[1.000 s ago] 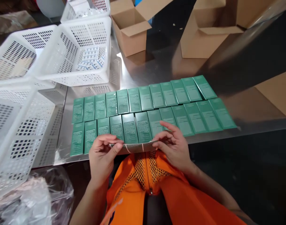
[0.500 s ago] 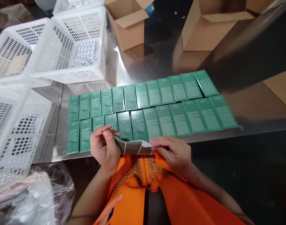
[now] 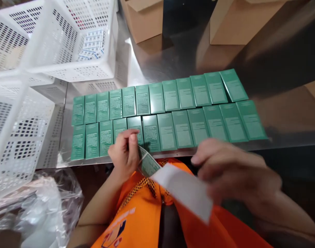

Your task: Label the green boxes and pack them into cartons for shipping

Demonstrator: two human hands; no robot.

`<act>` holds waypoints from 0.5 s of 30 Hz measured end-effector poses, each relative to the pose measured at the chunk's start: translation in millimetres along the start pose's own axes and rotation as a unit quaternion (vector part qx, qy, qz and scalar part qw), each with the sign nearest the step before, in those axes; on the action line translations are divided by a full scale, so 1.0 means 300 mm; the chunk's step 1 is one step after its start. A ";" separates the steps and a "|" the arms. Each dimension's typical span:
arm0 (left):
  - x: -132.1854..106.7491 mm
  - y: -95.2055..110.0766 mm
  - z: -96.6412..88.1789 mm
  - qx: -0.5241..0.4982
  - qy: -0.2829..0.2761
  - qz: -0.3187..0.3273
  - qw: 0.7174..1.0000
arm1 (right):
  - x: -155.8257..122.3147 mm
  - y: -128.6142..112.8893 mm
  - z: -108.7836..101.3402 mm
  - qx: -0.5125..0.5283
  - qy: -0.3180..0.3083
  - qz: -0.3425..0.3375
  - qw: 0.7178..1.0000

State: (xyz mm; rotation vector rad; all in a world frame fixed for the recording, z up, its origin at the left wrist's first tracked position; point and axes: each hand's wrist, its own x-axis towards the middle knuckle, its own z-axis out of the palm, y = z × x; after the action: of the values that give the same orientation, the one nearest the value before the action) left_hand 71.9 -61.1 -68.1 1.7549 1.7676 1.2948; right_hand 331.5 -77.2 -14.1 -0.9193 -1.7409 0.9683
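Observation:
My left hand [image 3: 125,151] is closed at the table's near edge, pinching a flat green carton bundle [image 3: 148,164]. A white flat sheet [image 3: 184,191] slants down to the right from that bundle, over my orange vest. My right hand [image 3: 232,168] is raised over the sheet's right end and smeared by motion, so its grip is unclear. Just beyond both hands, two rows of several green boxes [image 3: 183,113] lie flat side by side on the steel table [image 3: 172,65].
White perforated baskets [image 3: 69,51] stand at the left, one holding small blue-and-white packs [image 3: 91,44]. Brown cardboard boxes [image 3: 240,20] stand at the back. Crumpled clear plastic [image 3: 35,210] lies at the lower left.
My right hand has left the bundle and swung right and up, and a white sheet now trails from it. My left hand kept hold and tilted the bundle. The view dipped.

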 end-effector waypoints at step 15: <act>0.018 0.089 0.036 0.046 -0.378 -0.137 0.914 | 0.234 0.252 0.047 -0.038 -0.059 0.212 0.975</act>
State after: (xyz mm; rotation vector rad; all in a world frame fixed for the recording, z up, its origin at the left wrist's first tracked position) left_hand 95.5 -57.0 -51.2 1.6498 1.5288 0.3288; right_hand 309.6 13.3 -61.0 -1.3433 -1.7225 1.2576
